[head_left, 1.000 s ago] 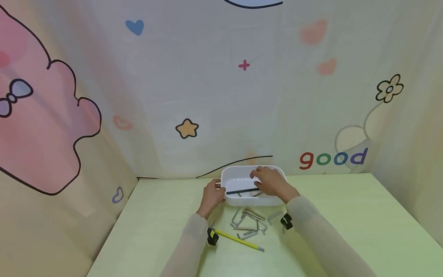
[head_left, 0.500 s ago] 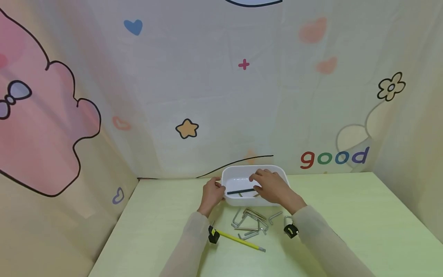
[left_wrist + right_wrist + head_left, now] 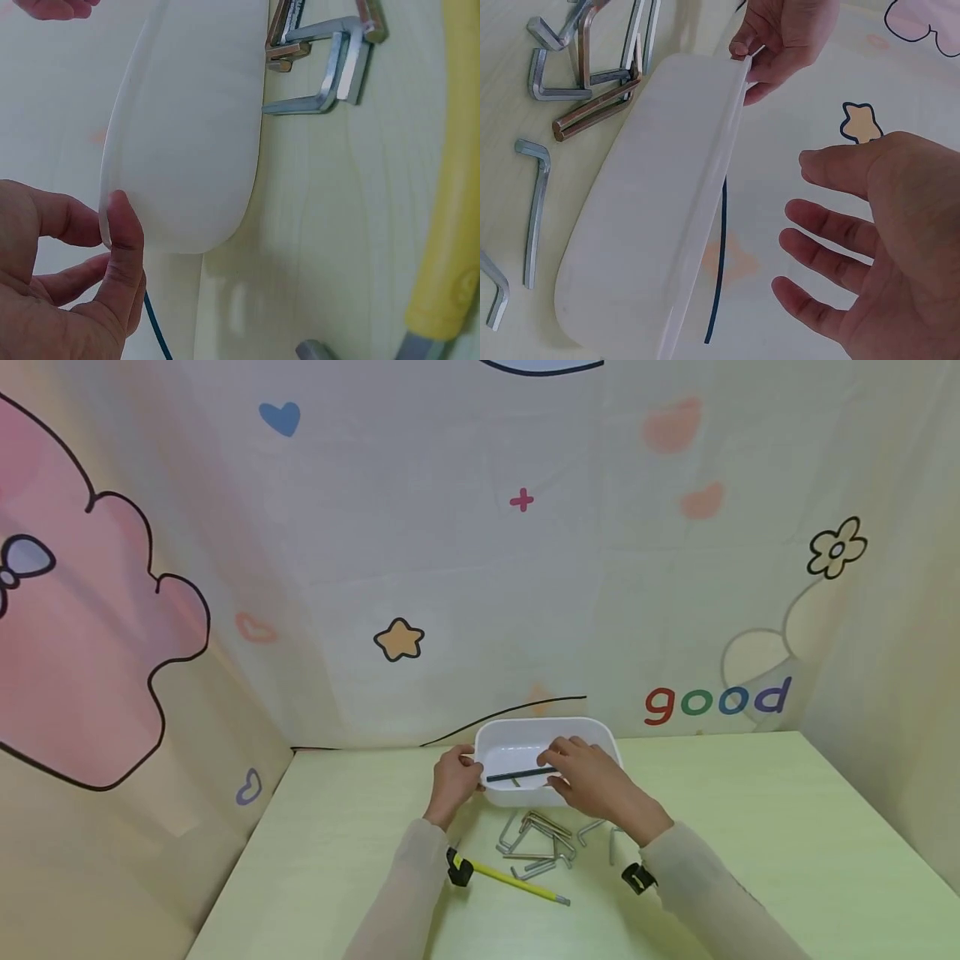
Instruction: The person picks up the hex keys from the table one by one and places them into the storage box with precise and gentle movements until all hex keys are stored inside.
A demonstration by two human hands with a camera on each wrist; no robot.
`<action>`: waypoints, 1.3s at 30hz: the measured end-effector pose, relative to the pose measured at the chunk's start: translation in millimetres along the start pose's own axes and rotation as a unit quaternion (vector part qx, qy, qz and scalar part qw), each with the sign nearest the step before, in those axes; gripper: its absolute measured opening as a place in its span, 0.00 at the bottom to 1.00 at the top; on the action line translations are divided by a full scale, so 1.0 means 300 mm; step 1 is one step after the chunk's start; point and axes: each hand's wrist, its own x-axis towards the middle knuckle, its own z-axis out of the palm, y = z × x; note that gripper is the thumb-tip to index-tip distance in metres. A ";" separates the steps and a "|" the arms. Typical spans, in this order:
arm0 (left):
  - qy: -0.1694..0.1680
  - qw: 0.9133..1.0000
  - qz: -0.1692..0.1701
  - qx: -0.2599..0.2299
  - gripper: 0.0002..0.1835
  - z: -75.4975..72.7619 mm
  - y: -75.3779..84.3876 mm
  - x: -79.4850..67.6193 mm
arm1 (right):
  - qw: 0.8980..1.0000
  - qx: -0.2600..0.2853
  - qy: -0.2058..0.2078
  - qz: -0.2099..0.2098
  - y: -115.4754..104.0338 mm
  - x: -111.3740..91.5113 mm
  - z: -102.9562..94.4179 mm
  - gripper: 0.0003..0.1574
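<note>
A white plastic bin point(image 3: 517, 796) stands at the back of the table. My left hand point(image 3: 453, 781) grips its left end, thumb and fingers pinching the rim in the left wrist view. Over the bin's right part is my right hand point(image 3: 592, 777), its fingers spread and loosely bent with nothing between them in the right wrist view point(image 3: 885, 240). A dark slim rod point(image 3: 517, 774) lies in the bin, its right end hidden behind the right hand. A short brownish piece point(image 3: 516, 782) shows below it. Several L-shaped hex keys point(image 3: 551, 823) lie in a pile before the bin.
A yellow-sleeved rod with metal ends point(image 3: 517, 883) lies nearest the front, partly behind the left wrist's camera strap. Two loose hex keys lie right of the pile, one of them silver point(image 3: 532, 214). A printed curtain point(image 3: 465, 543) rises behind the table.
My right hand has drawn slightly toward the front right, and its wrist uncovers a silver hex key on the table. The left hand keeps its grip on the bin.
</note>
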 end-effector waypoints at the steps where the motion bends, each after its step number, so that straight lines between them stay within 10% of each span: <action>1: -0.001 1.000 -0.004 -0.005 0.21 0.000 0.000 0.001 | 1.000 0.000 0.001 -0.001 -0.001 -0.003 0.001 0.16; 39: -0.001 0.999 -0.027 -0.033 0.23 0.004 -0.011 0.011 | 0.999 -0.019 0.001 -0.042 -0.017 -0.171 0.024 0.20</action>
